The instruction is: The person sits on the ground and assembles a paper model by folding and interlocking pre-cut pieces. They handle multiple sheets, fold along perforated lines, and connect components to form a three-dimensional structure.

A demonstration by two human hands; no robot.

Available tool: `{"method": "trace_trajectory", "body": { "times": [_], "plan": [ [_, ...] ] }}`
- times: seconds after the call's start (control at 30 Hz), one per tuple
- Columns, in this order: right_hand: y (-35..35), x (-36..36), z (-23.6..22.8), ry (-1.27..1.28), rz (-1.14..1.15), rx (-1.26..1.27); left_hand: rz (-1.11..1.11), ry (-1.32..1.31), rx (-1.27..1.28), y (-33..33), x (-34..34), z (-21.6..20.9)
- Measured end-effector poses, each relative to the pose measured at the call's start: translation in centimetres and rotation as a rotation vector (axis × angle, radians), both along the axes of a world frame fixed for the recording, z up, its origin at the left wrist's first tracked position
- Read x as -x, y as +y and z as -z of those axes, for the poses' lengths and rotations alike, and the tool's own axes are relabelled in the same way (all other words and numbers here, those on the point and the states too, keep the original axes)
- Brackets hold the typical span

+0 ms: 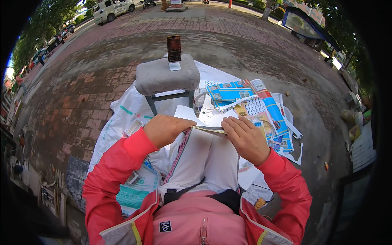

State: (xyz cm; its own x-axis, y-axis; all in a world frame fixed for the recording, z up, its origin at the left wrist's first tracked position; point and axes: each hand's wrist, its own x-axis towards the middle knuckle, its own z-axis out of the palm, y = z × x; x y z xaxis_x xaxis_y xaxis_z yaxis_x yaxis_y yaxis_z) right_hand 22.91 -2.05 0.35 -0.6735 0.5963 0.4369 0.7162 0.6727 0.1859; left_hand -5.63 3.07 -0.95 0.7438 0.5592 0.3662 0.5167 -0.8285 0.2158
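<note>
Above my lap I hold a white-paged paper booklet or folded sheet (pixel 188 114) by its near edge, which shows a thin dark and yellowish strip. My left hand (pixel 166 129) pinches the left end of that edge, thumb and fingers pressed together. At the right end, the fingers of my right hand (pixel 246 137) lie side by side over the paper; the thumb is hidden. The far part of the paper curls upward. Just beyond my right hand lies a heap of printed and cut paper, with a blue printed sheet (pixel 234 93) on top.
A stool with a grey padded seat (pixel 167 76) stands ahead, bearing a phone (pixel 174 48) on a small stand. White plastic sheeting (pixel 107 141) covers the ground under my legs. Brick paving (pixel 87 102) spreads beyond, with a parked white van (pixel 112 11) far left.
</note>
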Motion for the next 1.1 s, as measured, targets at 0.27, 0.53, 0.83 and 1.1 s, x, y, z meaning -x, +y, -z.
{"method": "trace_trajectory", "body": {
  "times": [0.27,0.53,0.83,1.1],
  "plan": [
    [-2.2,-1.0,-1.3,-0.029,0.036,0.181,0.071,-0.054,-0.104,-0.2,0.0,-0.5],
    [-3.9,-2.0,-2.3,0.002,0.042,0.085,0.124,-0.092,-0.145,-0.3,0.3,0.0],
    [-4.4,-4.2,-2.1,0.032,0.189,0.006,-0.175,-0.399,0.022,-6.7,0.3,-4.8],
    [-4.8,-3.9,-1.3,0.192,0.191,-0.021,1.677,-0.402,1.289,-14.1,-3.4,-4.3]
  ]
}}
